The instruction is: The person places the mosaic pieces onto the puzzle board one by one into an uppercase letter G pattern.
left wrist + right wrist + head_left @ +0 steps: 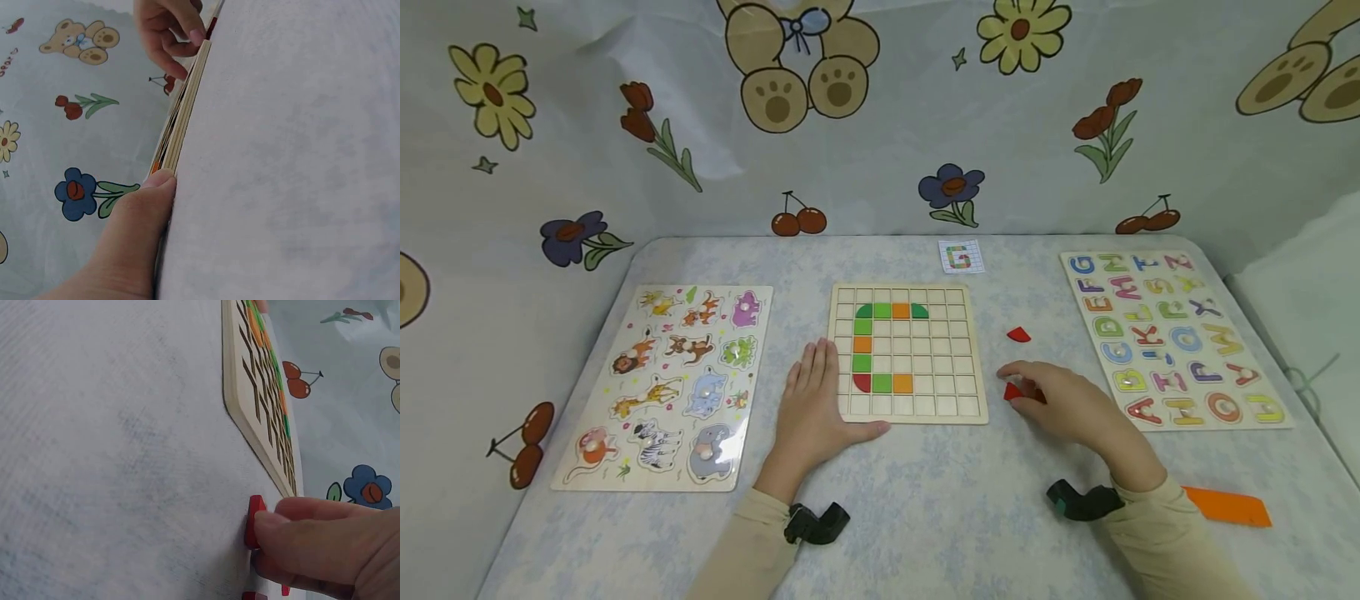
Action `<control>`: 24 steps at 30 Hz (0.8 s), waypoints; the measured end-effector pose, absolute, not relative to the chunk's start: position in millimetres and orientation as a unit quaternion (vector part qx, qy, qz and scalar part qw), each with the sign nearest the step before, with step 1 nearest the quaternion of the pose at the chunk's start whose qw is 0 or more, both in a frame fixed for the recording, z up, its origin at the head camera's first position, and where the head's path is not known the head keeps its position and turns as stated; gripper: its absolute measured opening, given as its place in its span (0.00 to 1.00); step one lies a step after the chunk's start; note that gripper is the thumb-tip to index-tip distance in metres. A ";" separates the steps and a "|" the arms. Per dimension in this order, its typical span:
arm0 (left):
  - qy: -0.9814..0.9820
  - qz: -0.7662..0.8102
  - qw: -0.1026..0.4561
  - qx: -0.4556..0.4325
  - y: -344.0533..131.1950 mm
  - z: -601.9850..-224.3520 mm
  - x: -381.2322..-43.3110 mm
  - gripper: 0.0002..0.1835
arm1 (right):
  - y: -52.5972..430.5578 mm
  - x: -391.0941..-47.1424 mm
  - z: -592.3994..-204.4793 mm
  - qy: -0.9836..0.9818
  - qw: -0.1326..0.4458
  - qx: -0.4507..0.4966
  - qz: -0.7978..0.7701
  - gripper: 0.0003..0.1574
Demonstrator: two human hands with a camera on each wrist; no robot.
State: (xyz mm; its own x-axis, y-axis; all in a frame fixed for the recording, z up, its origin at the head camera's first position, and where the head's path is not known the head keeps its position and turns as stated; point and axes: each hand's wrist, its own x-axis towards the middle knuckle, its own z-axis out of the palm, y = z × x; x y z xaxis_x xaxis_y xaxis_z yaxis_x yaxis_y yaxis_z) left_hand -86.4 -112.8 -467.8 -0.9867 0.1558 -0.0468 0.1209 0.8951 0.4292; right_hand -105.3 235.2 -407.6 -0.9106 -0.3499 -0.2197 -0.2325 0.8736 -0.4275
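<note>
My left hand (814, 408) lies flat with straight fingers along the left side of a wooden grid board (942, 364), its thumb at the near edge. Green and orange square tiles (882, 383) sit in the grid with rounded green corner pieces (919, 311) and a rounded red one (862, 382), forming a C-like outline. Right of the board, my right hand (1067, 404) pinches a red quarter-round piece (252, 522) between thumb and finger, at the tabletop. Another red piece (254, 595) lies partly hidden by that hand. A further red piece (1018, 334) lies beyond it.
A small pattern card (961, 257) showing a G shape lies behind the board. An animal puzzle (670, 387) is at the left, a letter puzzle (1176, 342) at the right. An orange flat object (1228, 507) lies by the right sleeve.
</note>
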 end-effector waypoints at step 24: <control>0.974 0.210 0.052 0.065 -111.7 -466.0 -87.5 0.76 | 157.4 -117.3 -422.4 0.901 0.122 -0.099 -0.404 0.16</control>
